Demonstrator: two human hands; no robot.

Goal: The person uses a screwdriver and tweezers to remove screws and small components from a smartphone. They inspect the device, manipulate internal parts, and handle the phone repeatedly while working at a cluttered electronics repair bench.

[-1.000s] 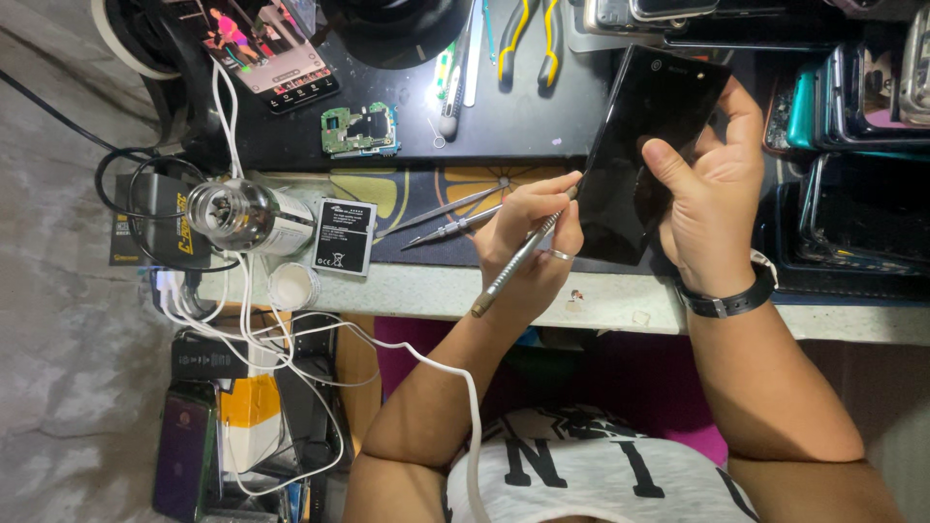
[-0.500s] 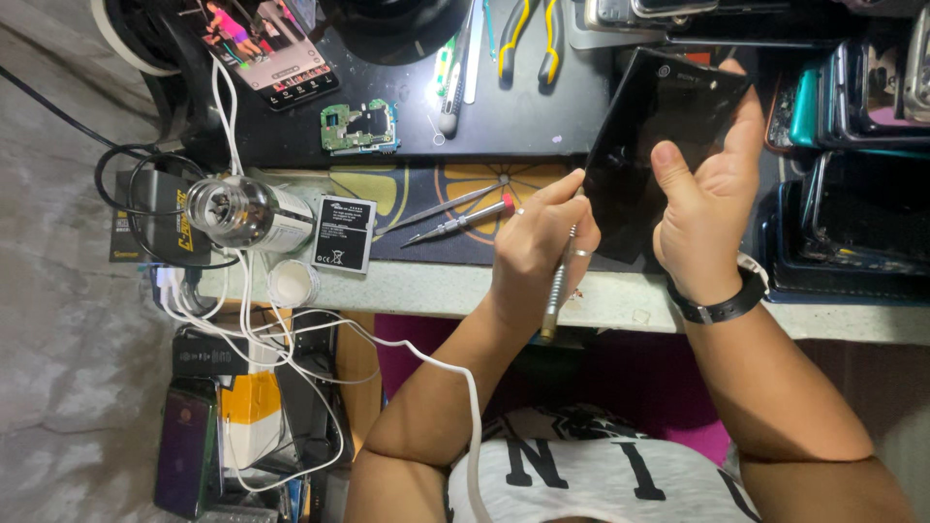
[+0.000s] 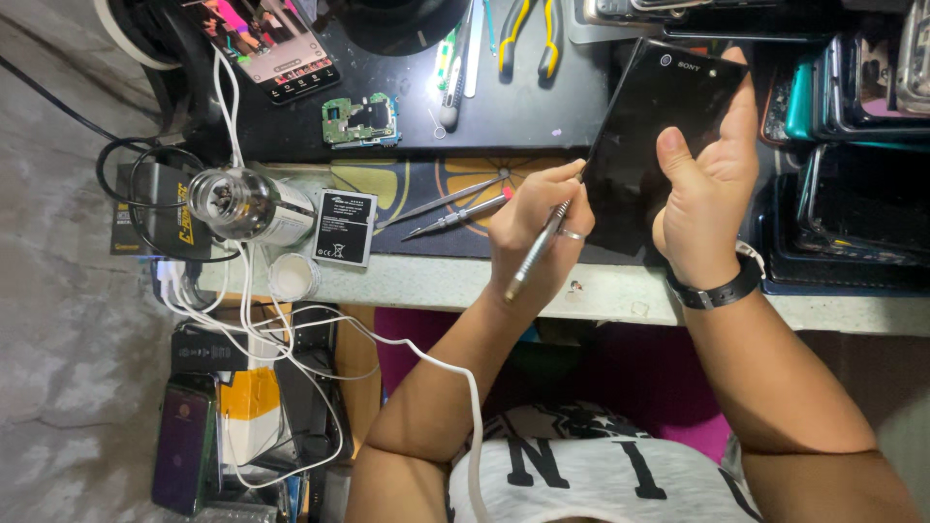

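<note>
Phone (image 3: 659, 145) sits tilted in your right hand (image 3: 707, 189) — back looks intact, nothing lifted yet. Your left hand (image 3: 533, 242) pinches a metal tool (image 3: 538, 247) at its edge — opening looks barely begun.

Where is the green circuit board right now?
In the head view, the green circuit board lies upper left on the black mat, just below the lit phone and above the flat battery, well left of both hands.
</note>
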